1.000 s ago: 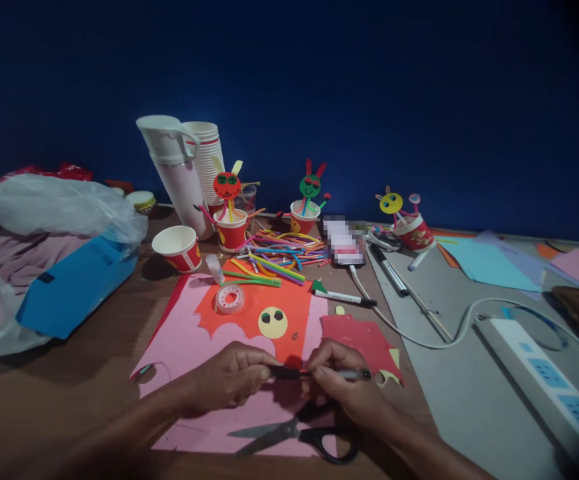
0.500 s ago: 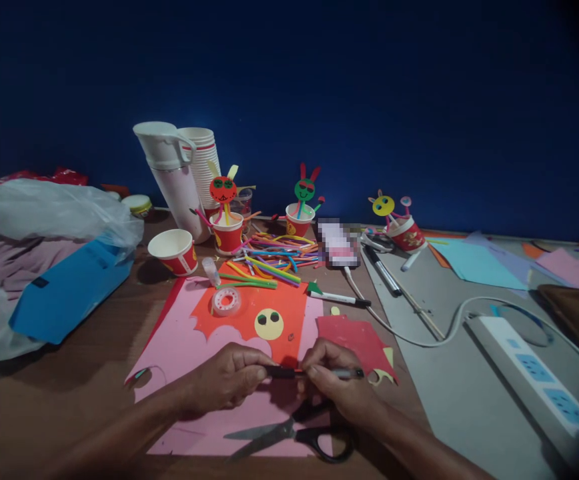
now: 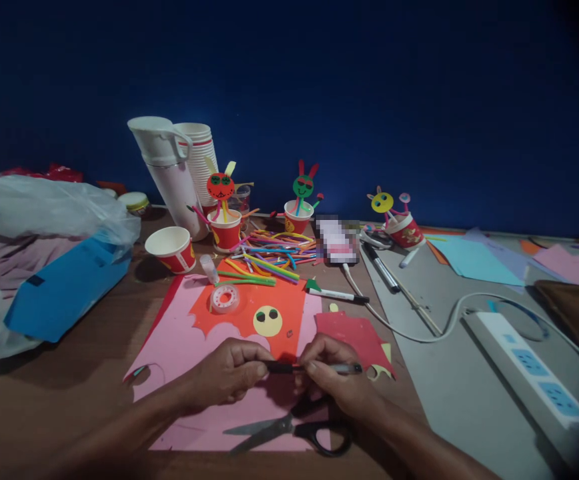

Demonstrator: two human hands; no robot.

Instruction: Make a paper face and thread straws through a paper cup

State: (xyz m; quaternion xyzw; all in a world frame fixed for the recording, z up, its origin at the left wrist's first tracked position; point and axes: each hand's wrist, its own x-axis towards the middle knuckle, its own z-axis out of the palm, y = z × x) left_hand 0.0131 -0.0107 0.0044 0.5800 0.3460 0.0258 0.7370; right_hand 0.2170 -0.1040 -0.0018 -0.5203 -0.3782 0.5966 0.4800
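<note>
My left hand point(image 3: 237, 373) pinches the black end of a pen point(image 3: 282, 367) between thumb and fingers. My right hand point(image 3: 337, 377) grips the same pen nearer its middle, and its grey, dark-tipped end sticks out to the right. Both hands are closed, above pink paper point(image 3: 179, 373). Black-handled scissors point(image 3: 284, 425) lie spread on that paper just below. Beyond the fingers, a pale yellow paper disc point(image 3: 268, 323) with two dark eyes rests on orange paper point(image 3: 289, 300). A tape roll point(image 3: 225, 299) is near it.
Red paper scraps point(image 3: 349, 333) and a marker point(image 3: 339, 295) lie to the right. Pipe cleaners point(image 3: 279, 250), decorated cups point(image 3: 227, 230) and a white flask point(image 3: 172, 180) stand behind. A cable point(image 3: 419, 341) runs towards a power strip point(image 3: 529, 373); plastic bags point(image 3: 54, 207) are left.
The view has shifted slightly, so everything sits a little higher in the picture. Both hands keep their hold on the pen, with little other visible movement.
</note>
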